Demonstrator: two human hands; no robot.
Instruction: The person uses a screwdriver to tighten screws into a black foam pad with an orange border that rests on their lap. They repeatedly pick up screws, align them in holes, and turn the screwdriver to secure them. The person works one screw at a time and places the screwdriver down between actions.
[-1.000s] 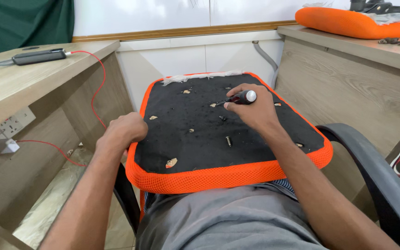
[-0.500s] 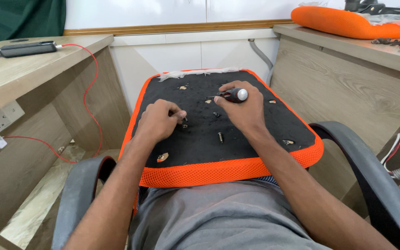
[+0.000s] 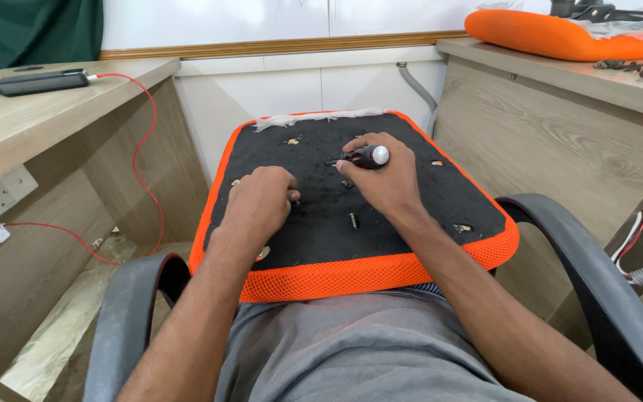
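Item, nearest: grey-clad lap of the seated person, flanked by two dark chair armrests (image 3: pixel 593 275). Resting on the lap: seat cushion (image 3: pixel 381 272), underside up, black board face with orange mesh edging, its long axis running away from the person toward the white wall panel. Left hand (image 3: pixel 258 205): curled knuckles-down on the board near the left edge, fingertips pinched at a small dark fastener; whether it actually grips one cannot be told from this angle. Loose bolt (image 3: pixel 353 220): lies on the board between the hands, untouched, its length running near-to-far. Right hand (image 3: pixel 381 179): closed around a screwdriver (image 3: pixel 362 157), black handle with pale rounded cap pointing right, shaft and tip pointing left and lying nearly flat, long axis across the cushion. Progress, as judged: fixing points (image 3: pixel 461 228) around the board look unfilled, a bolt loose, no bracket mounted; fastening work appears mostly outstanding. Farther: wooden desks left and right, red cable (image 3: pixel 143 141), second orange cushion (image 3: pixel 560 37) at far right.
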